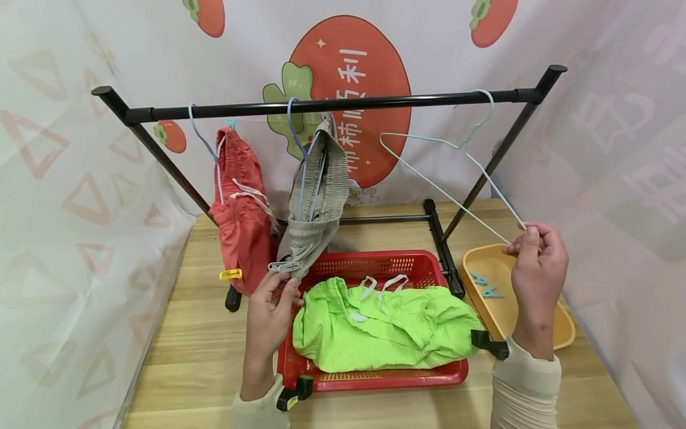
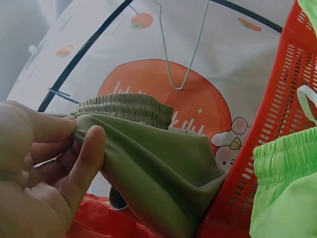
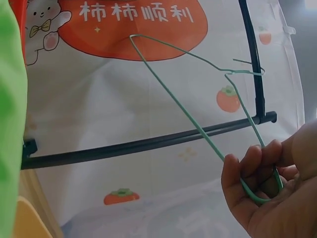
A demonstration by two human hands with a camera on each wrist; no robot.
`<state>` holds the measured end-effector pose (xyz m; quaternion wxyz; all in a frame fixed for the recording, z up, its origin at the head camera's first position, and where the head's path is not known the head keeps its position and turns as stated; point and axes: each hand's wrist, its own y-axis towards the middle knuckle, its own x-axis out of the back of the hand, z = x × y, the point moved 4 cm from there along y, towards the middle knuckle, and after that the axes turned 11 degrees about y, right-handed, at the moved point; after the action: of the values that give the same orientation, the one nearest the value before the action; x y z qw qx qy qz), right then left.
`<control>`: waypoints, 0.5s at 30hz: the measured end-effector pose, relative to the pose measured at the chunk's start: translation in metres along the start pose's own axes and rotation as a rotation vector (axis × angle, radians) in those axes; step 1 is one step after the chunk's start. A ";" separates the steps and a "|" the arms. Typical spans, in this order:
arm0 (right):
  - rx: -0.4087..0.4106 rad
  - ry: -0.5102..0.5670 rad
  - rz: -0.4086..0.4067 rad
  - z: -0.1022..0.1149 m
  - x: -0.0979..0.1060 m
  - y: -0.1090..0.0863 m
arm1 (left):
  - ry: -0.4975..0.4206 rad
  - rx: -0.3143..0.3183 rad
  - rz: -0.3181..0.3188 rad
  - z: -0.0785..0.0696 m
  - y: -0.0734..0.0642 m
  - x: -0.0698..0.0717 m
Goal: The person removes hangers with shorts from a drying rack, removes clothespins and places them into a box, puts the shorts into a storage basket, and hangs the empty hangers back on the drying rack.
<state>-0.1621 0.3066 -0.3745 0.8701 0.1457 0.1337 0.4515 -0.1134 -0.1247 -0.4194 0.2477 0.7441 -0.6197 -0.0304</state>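
1. Grey elastic-waisted cloth shorts (image 1: 334, 185) hang on a blue wire hanger (image 1: 290, 119) from a black metal rail (image 1: 241, 111); my left hand (image 1: 276, 310) pinches their near end by the red plastic basket's (image 1: 375, 383) left edge
2. My right hand (image 1: 538, 262) curls round one corner of a bare mint-green wire hanger (image 3: 178, 102) near the wooden table's (image 1: 177, 357) right edge
3. Lime-green drawstring shorts (image 1: 364, 339) lie in the basket, reaching its right edge
4. I judge I'm arranging hangers; next probably calls for freeing one hand for the lime pair

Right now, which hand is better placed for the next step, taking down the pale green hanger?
Likely the right: the right hand grips the pale green hanger by its lower end, while the left hand holds the grey garment.
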 end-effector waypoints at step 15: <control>-0.015 0.074 -0.037 -0.002 0.011 -0.007 | -0.332 -0.036 0.045 0.008 0.000 -0.004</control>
<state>-0.1520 0.3119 -0.3800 0.8737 0.1196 0.1651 0.4416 -0.1167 -0.1235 -0.4273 0.1557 0.7102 -0.6680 -0.1587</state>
